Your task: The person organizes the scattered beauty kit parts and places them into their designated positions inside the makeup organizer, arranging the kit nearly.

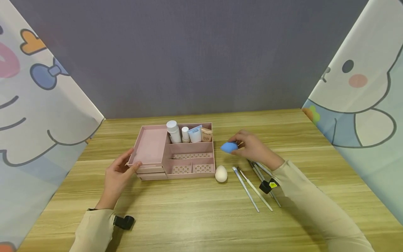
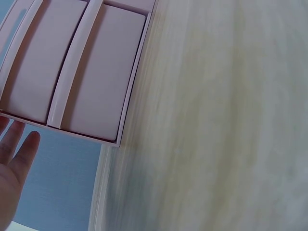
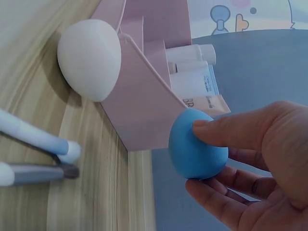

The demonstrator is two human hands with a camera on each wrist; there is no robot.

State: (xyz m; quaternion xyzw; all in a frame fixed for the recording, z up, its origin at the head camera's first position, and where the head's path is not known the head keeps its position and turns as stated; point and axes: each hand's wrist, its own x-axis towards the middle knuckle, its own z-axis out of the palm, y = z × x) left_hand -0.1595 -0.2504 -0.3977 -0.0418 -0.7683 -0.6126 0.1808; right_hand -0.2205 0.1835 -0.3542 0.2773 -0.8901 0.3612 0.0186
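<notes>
A pink makeup organizer [image 1: 190, 149] stands on the table, its rear section holding a white bottle [image 1: 174, 132], a smaller white bottle [image 1: 185, 135], a blue-white tube [image 1: 195, 134] and a beige BB tube [image 1: 206, 135]. My left hand [image 1: 117, 175] holds its front left corner, thumb at the front edge and fingers along the side. Between thumb and fingers, my right hand [image 1: 252, 148] pinches a blue makeup sponge [image 3: 196, 147], right of the organizer and raised above the table. A white makeup sponge [image 1: 221, 174] sits by the organizer's front right corner.
Several makeup brushes [image 1: 247, 190] lie on the wooden table [image 1: 176, 217] right of the white sponge, some partly under my right forearm. Two drawers [image 2: 103, 72] face the front of the organizer's left side. A grey panel [image 1: 201, 63] rises behind the table.
</notes>
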